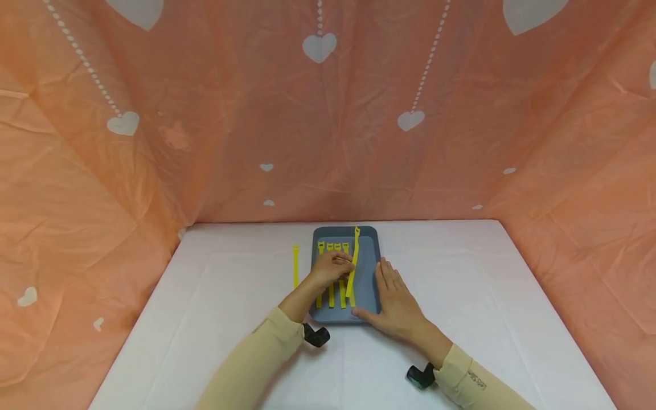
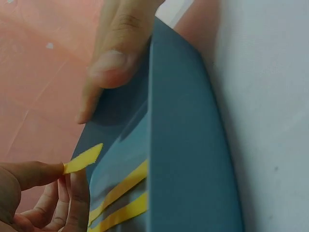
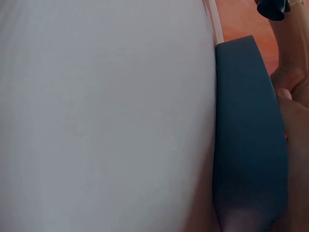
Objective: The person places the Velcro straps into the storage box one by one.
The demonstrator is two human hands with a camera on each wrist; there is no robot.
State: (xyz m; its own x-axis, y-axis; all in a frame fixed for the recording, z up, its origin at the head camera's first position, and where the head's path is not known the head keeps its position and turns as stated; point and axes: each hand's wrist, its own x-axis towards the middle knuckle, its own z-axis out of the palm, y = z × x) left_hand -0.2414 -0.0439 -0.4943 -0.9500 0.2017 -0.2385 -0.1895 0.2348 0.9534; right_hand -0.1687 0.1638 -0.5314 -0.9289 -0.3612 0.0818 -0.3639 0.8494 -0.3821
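Observation:
My left hand (image 1: 328,270) is over the blue-grey tray (image 1: 368,273), pinching a yellow hook-and-loop cable tie (image 1: 354,259) between thumb and fingers. The tie's slotted head points to the far rim; in the left wrist view its tail (image 2: 84,160) sticks out past the thumb. Beneath that hand, several more yellow cable ties (image 1: 331,297) lie side by side lengthwise in the tray, partly hidden. My right hand (image 1: 398,310) rests against the tray's right side with straight fingers, its thumb at the near rim. Only part of it shows in the right wrist view.
One more yellow cable tie (image 1: 295,266) lies on the white tabletop (image 1: 230,273), left of the tray. A peach curtain with white hearts (image 1: 338,142) surrounds the table's back and sides. Black wrist cameras (image 1: 316,336) hang under both forearms.

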